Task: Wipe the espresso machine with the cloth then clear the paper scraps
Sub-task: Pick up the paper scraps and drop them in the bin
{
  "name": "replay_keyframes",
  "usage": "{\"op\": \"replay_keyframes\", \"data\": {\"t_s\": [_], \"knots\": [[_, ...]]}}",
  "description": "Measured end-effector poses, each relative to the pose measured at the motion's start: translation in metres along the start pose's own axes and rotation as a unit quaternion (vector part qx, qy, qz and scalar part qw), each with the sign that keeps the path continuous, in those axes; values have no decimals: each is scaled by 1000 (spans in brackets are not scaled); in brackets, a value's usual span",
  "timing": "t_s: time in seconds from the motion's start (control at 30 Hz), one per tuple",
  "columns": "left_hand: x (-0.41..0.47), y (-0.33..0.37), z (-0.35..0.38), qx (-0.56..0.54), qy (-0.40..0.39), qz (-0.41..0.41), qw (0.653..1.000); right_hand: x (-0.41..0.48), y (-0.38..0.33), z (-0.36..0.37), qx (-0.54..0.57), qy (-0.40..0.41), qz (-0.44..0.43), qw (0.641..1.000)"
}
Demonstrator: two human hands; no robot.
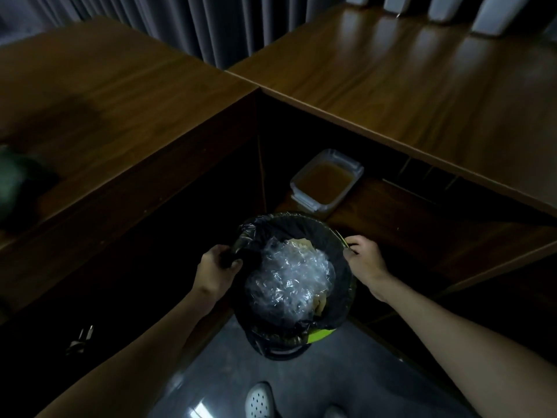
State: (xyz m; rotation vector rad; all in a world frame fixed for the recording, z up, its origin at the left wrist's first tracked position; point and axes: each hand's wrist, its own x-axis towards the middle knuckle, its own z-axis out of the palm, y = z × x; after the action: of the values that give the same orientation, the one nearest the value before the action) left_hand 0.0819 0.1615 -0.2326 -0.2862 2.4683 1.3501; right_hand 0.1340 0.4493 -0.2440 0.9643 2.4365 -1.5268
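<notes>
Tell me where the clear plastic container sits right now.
In the head view, the clear plastic container lies right of centre on the low shelf under the right-hand counter, just beyond the black-lined bin.

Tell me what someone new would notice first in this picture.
A bin lined with a black bag is low in the middle, with shiny crumpled plastic heaped inside it. The left hand and the right hand grip its rim on either side. Behind it, a clear tub rests on a low shelf under the wooden counters.
</notes>
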Motion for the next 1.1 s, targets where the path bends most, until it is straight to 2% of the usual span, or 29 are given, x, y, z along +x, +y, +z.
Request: {"op": "replay_keyframes", "data": {"t_s": [0.13, 0.3, 0.47, 0.67, 0.9, 1.1], "knots": [[-5, -7, 10, -72, 4, -41, 997, -3, 13, 18, 48, -77, 24, 996], [4, -23, 11, -108, 31, -59, 992, 6, 14, 32, 75, -14, 24, 997], [5, -26, 2, -122, -10, -65, 990, 11, 9, 37, 96, -36, 53, 993], [6, -30, -6, -98, -32, -74, 992, 14, 8, 36, 62, -40, 61, 995], [-4, -33, -12, -18, -45, -41, 998, 5, 9, 28, 20, -8, 34, 999], [-17, -27, -7, 77, -59, 9, 995, -11, 5, 22, 15, -54, 20, 998]]}}
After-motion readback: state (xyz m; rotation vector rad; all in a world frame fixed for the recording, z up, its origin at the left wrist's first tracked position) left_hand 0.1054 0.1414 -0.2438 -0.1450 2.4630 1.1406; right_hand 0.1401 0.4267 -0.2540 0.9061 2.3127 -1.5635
